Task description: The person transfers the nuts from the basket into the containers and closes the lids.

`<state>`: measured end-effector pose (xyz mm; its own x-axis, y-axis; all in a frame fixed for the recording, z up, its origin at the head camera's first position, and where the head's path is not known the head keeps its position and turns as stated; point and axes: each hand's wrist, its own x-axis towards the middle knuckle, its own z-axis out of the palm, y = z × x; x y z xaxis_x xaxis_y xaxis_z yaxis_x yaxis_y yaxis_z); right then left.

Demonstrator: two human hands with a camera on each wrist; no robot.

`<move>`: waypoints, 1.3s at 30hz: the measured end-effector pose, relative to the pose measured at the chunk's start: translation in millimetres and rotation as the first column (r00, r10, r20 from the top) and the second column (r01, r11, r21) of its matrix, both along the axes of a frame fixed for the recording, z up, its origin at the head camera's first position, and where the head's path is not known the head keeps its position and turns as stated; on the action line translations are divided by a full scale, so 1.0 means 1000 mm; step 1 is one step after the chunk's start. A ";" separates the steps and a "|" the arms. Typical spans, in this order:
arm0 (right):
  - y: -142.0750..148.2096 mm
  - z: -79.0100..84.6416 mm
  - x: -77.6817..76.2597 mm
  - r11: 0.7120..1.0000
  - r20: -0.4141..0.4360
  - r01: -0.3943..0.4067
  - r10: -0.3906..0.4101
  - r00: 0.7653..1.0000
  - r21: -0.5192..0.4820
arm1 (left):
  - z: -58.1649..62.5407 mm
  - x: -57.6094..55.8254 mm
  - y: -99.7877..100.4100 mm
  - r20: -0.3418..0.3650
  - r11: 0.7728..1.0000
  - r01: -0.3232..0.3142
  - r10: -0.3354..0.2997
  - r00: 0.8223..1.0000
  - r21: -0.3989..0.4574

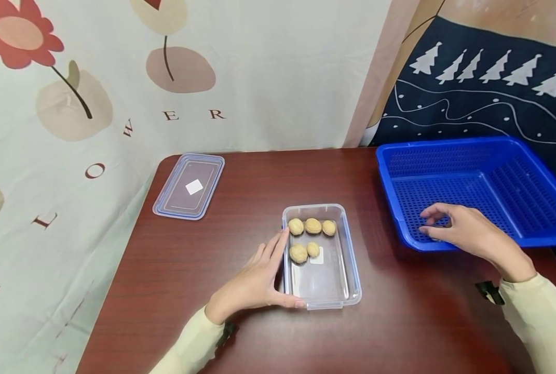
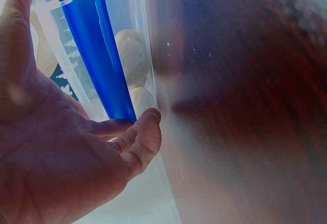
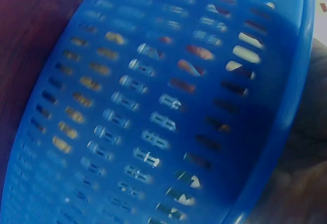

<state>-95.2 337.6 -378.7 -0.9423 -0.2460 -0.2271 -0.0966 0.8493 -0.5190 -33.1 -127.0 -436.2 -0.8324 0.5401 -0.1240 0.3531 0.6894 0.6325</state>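
A clear plastic food container [image 1: 354,270] stands without its lid in the head view, with several walnuts [image 1: 312,226] inside. Three walnuts line the far end; two lie just nearer. My left hand [image 1: 254,280] rests against the container's left side, fingers fairly straight, thumb at the near edge. A blue clip [image 2: 97,55] of the container shows beside that hand's fingers in the left wrist view. Inside the blue basket [image 1: 390,192], my right hand [image 1: 464,228] has bent fingers, a gap showing between thumb and index finger. Through the basket's slots, a tan shape [image 3: 82,99] appears in the right wrist view.
A clear lid [image 1: 179,195] with a white label lies at the table's far left. The blue basket reaches over the right side of the brown table [image 1: 249,182]. A printed curtain [image 1: 282,78] hangs behind the table.
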 end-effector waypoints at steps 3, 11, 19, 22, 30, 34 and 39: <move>0.006 0.001 -0.002 1.000 0.020 0.007 -0.007 1.000 0.020 | 0.000 0.000 0.000 0.001 1.000 -0.004 0.004 1.000 -0.002; 0.016 0.002 -0.009 0.997 0.070 -0.002 -0.003 0.998 0.071 | -0.001 0.000 0.000 -0.003 1.000 -0.005 0.005 1.000 -0.007; 0.023 0.001 -0.014 0.994 0.136 -0.012 -0.002 0.991 0.104 | -0.001 0.000 0.000 0.012 1.000 -0.009 0.009 1.000 0.001; 0.025 0.000 -0.016 0.994 0.147 -0.020 0.003 0.989 0.112 | -0.001 0.000 0.000 0.017 1.000 -0.010 0.010 1.000 0.003; 0.029 -0.001 -0.022 0.992 0.193 -0.057 0.036 0.981 0.108 | -0.001 0.000 -0.001 0.014 1.000 -0.005 0.005 1.000 -0.013; 0.031 -0.002 -0.026 0.991 0.230 -0.075 0.048 0.972 0.107 | -0.001 0.001 -0.001 0.005 1.000 -0.004 0.004 1.000 -0.014; 0.032 -0.002 -0.030 0.988 0.286 -0.087 0.048 0.957 0.124 | 0.000 0.001 -0.001 0.004 1.000 -0.008 0.008 1.000 -0.013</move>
